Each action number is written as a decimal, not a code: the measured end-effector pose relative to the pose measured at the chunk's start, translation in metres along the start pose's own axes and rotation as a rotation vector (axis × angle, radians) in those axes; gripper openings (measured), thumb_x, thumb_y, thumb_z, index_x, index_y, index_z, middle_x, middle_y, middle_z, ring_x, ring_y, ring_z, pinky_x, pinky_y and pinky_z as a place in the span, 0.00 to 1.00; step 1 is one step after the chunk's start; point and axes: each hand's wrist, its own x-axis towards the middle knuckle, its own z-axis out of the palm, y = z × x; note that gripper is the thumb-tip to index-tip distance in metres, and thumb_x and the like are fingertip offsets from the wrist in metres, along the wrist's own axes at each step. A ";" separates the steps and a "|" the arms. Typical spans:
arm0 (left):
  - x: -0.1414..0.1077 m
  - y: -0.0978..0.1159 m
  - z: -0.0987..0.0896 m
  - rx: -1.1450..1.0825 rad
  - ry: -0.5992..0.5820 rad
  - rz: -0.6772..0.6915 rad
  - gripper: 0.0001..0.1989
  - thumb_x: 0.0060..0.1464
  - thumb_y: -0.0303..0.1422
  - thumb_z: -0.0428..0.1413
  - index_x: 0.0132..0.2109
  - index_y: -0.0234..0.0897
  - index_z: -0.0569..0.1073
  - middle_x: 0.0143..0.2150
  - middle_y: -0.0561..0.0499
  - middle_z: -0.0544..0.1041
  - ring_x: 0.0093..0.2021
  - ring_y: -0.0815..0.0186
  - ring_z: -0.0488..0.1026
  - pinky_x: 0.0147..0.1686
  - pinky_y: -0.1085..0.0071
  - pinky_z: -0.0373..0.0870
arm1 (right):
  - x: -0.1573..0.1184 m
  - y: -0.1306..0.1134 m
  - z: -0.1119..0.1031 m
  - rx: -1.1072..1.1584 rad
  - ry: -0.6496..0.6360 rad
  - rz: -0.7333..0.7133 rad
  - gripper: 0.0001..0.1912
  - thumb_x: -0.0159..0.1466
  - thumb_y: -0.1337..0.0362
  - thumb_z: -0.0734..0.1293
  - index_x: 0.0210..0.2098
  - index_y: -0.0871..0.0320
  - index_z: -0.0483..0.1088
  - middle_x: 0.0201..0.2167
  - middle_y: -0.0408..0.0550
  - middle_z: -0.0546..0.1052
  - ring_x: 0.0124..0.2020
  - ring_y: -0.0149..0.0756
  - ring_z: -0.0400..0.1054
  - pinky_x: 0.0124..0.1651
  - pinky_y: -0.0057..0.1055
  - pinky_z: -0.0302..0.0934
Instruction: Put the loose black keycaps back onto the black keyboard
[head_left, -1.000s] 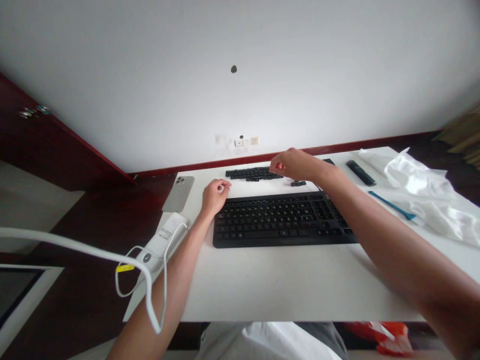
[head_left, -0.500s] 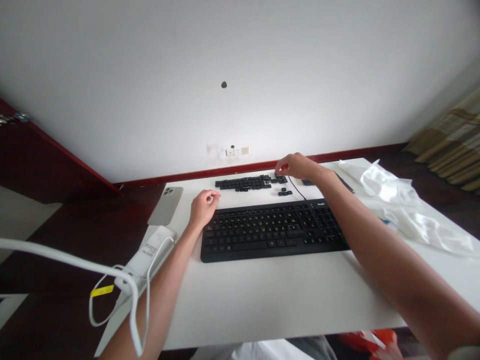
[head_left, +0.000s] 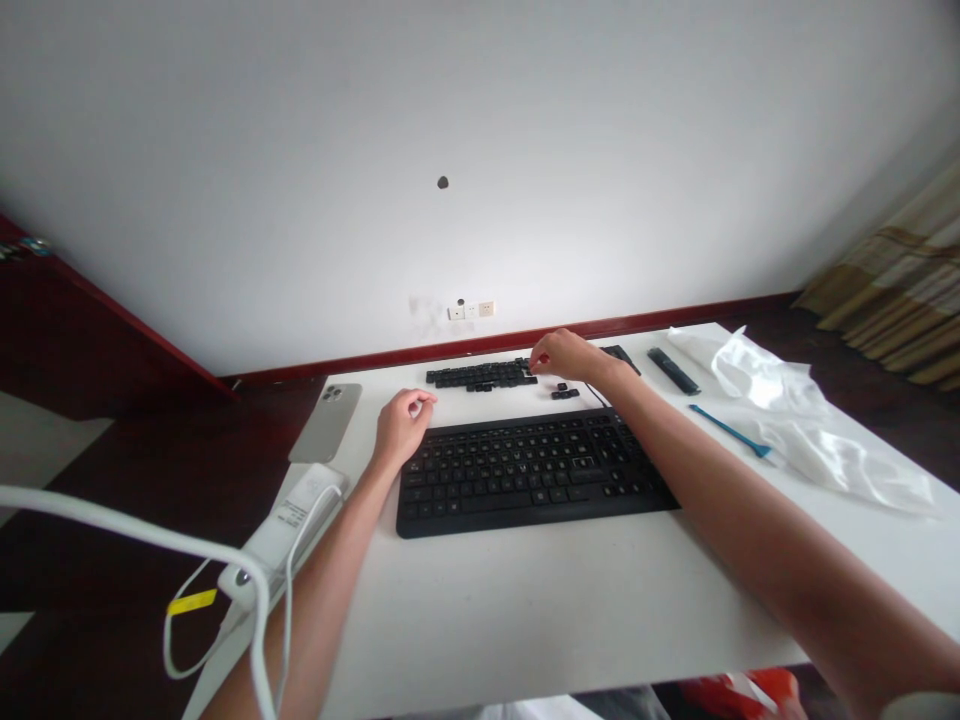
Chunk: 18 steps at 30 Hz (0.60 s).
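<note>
A black keyboard (head_left: 517, 470) lies on the white table, with many of its keys looking bare of keycaps in the upper rows. Behind it, loose black keycaps (head_left: 480, 374) are laid out in rows. My right hand (head_left: 564, 352) reaches over the keyboard to the right end of those rows, fingertips pointing down and pinched at a keycap, which they largely hide. A smaller group of keycaps (head_left: 565, 393) lies just in front of it. At the keyboard's upper left corner rests my left hand (head_left: 401, 422), thumb and forefinger curled together; whatever is between them cannot be made out.
To the left lie a phone (head_left: 327, 422) and a white power strip (head_left: 289, 522) with a looping white cable (head_left: 150, 528). On the right are a dark narrow object (head_left: 673, 371), a blue pry tool (head_left: 729, 430) and clear plastic wrapping (head_left: 832, 455). A wall stands behind the table.
My right hand has moved left along the keycap rows. The blue tool and dark narrow object now show more fully. My left hand stays by the keyboard corner; the view has shifted slightly.
</note>
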 end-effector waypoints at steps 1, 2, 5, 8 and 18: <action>0.000 0.000 0.000 0.002 -0.002 -0.002 0.08 0.60 0.32 0.55 0.39 0.42 0.80 0.44 0.51 0.82 0.38 0.64 0.74 0.44 0.68 0.69 | 0.000 -0.001 0.001 -0.004 0.000 0.011 0.10 0.60 0.69 0.69 0.35 0.56 0.84 0.34 0.49 0.85 0.34 0.37 0.76 0.38 0.32 0.64; 0.000 0.001 0.000 0.004 -0.002 -0.004 0.08 0.60 0.32 0.55 0.39 0.42 0.80 0.44 0.51 0.82 0.38 0.64 0.73 0.43 0.68 0.69 | -0.001 -0.001 0.001 -0.010 -0.001 0.022 0.10 0.59 0.69 0.68 0.34 0.56 0.84 0.33 0.48 0.84 0.33 0.37 0.76 0.36 0.32 0.63; 0.000 0.002 -0.001 0.005 0.000 -0.008 0.08 0.60 0.32 0.55 0.38 0.42 0.80 0.43 0.51 0.82 0.38 0.64 0.74 0.43 0.68 0.69 | -0.001 -0.002 -0.001 -0.039 0.008 0.014 0.10 0.59 0.69 0.68 0.33 0.56 0.84 0.32 0.48 0.84 0.32 0.37 0.75 0.35 0.32 0.63; 0.000 0.003 -0.001 0.002 0.003 -0.006 0.08 0.60 0.31 0.55 0.38 0.42 0.80 0.43 0.51 0.82 0.38 0.64 0.74 0.43 0.68 0.69 | -0.001 -0.009 -0.007 -0.055 0.054 -0.008 0.10 0.59 0.68 0.68 0.34 0.56 0.84 0.34 0.49 0.84 0.32 0.37 0.75 0.36 0.33 0.63; -0.001 0.002 -0.001 -0.018 0.015 -0.005 0.08 0.60 0.30 0.56 0.38 0.42 0.80 0.42 0.52 0.82 0.36 0.65 0.73 0.43 0.68 0.70 | -0.006 -0.080 0.022 -0.054 -0.017 -0.291 0.10 0.63 0.70 0.67 0.36 0.56 0.82 0.38 0.50 0.82 0.37 0.37 0.74 0.38 0.32 0.59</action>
